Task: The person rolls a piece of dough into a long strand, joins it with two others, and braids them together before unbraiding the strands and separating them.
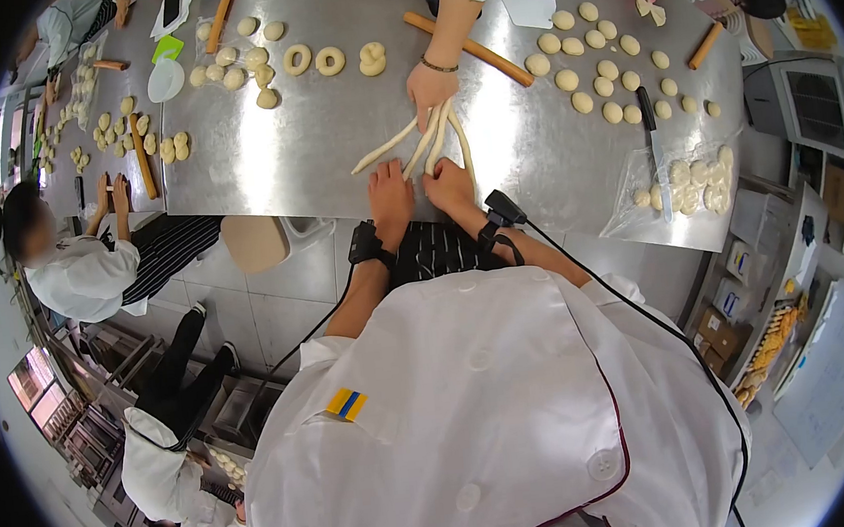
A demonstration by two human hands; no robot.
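Observation:
Several long dough strands (424,149) lie fanned out on the steel table, joined at their far end. A co-worker's hand (432,90) with a bracelet presses on that joined end. My left hand (391,198) is at the near end of a middle strand, its fingers closed around the tip. Just beside it, my right hand (449,185) is curled and pinches the near end of another strand. The leftmost strand lies loose on the table, pointing toward the left. One strand on the right runs down past my right hand.
A rolling pin (468,49) lies behind the co-worker's hand. Shaped dough rings (330,61) sit to the left and dough balls (572,47) to the right. A knife (655,153) lies near bagged dough (701,184). Cables run from both my wrist straps (505,208).

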